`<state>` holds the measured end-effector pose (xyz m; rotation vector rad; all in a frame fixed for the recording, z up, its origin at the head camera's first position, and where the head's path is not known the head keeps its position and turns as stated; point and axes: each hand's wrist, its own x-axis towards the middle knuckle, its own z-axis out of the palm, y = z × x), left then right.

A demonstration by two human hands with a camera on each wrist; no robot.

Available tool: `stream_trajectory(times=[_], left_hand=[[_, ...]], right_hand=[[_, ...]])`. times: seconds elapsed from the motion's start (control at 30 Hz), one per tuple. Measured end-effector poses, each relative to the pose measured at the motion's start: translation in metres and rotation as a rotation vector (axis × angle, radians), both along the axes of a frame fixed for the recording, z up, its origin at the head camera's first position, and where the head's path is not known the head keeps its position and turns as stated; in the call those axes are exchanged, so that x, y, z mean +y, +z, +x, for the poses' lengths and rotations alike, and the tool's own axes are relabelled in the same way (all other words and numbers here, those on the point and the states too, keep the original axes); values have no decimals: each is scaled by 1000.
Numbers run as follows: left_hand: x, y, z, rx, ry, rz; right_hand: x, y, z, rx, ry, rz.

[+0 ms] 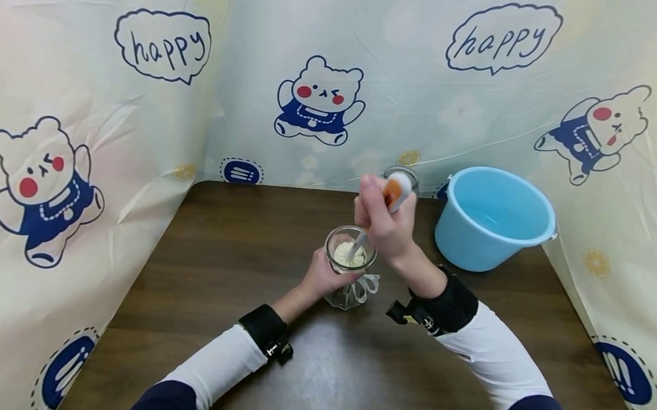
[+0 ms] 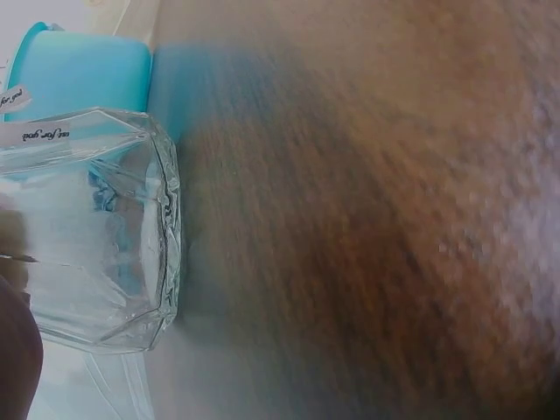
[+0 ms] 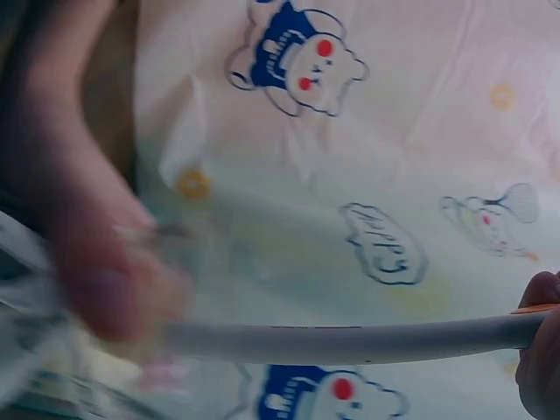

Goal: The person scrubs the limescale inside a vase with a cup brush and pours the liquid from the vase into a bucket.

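Note:
A clear glass vase (image 1: 345, 300) with a ribbon bow (image 1: 366, 287) stands over the middle of the table. My left hand (image 1: 325, 277) grips it below the rim. My right hand (image 1: 385, 226) holds a bottle brush (image 1: 397, 191) by its white and orange handle. The brush's pale shaft slants down into the vase mouth, where its cream head shows inside the rim. In the left wrist view the faceted glass base (image 2: 166, 236) appears close to the tabletop. Across the right wrist view runs the brush shaft (image 3: 350, 343), with my blurred left hand at its far end.
A light blue bucket (image 1: 483, 248) stands at the back right of the dark wooden table (image 1: 239, 225). Behind my right hand, another glass container (image 1: 412, 175) is mostly hidden. A curtain (image 1: 244, 116) with cartoon bears surrounds the back and sides.

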<state>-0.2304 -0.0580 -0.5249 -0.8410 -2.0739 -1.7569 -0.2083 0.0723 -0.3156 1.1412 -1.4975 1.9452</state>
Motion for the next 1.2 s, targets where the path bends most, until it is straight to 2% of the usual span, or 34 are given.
stream_trajectory(times=[0.1, 0.17, 0.27, 0.33, 0.4, 0.5, 0.63, 0.77, 0.87, 1.07, 1.13, 1.2], left_hand=[[1, -1, 1, -25, -12, 7], [1, -2, 2, -42, -10, 13], [-1, -3, 2, -33, 2, 13], [-1, -2, 1, -19, 9, 13], [-1, -1, 0, -5, 15, 2], [0, -1, 1, -9, 16, -3], [2, 5, 6, -21, 7, 0], [3, 24, 16, -47, -10, -5], [3, 36, 22, -43, -10, -13], [3, 38, 20, -15, 8, 20], [3, 37, 19, -20, 4, 21], [3, 36, 19, -21, -2, 15]], right_hand=[[-5, -18, -3, -15, -54, 35], [-6, -19, -2, -28, -80, 51], [-5, -1, 5, -15, -53, 6], [0, 14, 9, -31, -4, -50], [5, 22, 10, -50, 26, -103], [11, 14, 6, -118, 24, -148], [9, -13, -3, -188, -1, -159], [5, -32, -7, -254, 3, -112], [7, -28, -6, -250, 35, -109], [18, -4, -8, -238, 109, -173], [18, -8, -11, -277, 115, -173], [15, -19, -14, -334, 106, -163]])
